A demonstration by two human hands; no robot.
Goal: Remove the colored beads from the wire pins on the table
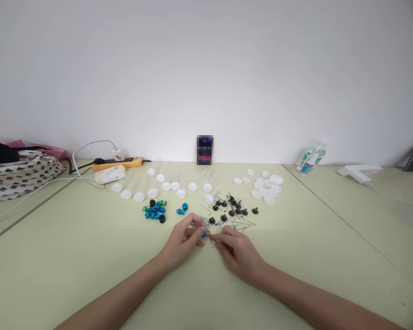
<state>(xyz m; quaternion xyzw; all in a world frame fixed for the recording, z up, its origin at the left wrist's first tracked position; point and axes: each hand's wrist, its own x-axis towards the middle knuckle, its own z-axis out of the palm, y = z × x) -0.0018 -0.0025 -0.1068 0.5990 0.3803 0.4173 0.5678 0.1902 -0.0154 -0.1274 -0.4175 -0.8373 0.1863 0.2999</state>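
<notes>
My left hand pinches a small blue metal fitting between thumb and fingers, with a thin metal rod beside it. Close on its right, my right hand has its index finger stretched to the fitting and its other fingers curled. A small reddish bit shows by its thumb; what those fingers hold is too small to tell. Thin bent metal wires lie just beyond the hands. Several black round-based knobs are scattered among them. Left of these sit a pile of blue and green metal fittings and two loose blue pieces.
Clear tubes with white caps lie behind the fittings. Loose white caps are grouped at right. A yellow power strip, white packet, phone, plastic bottle and patterned bag line the wall side.
</notes>
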